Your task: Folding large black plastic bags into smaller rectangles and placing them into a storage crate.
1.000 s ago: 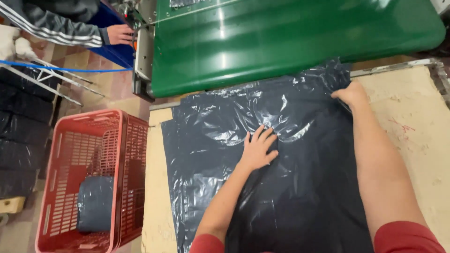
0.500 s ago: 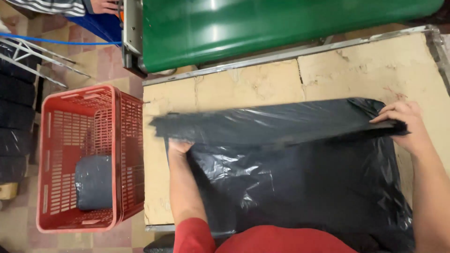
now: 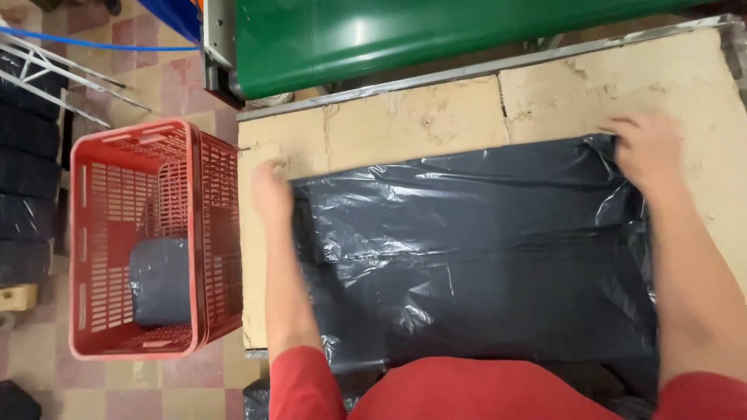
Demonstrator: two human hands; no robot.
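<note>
A large dark grey plastic bag lies folded and flat on a cardboard-covered table. My left hand is at the bag's far left corner, blurred, touching or just beside the edge. Over at the far right corner, my right hand rests on the plastic. Whether either hand pinches the plastic is hard to tell from the blur. My red sleeves and shirt fill the bottom of the view.
A red plastic crate stands on the floor left of the table, with a folded grey bundle inside. A green conveyor runs along the table's far side. Stacked dark bundles sit at the far left.
The bag was spread out with its far part up by the conveyor; the far part has been folded toward me. Both hands now sit at the folded bag's far corners.
</note>
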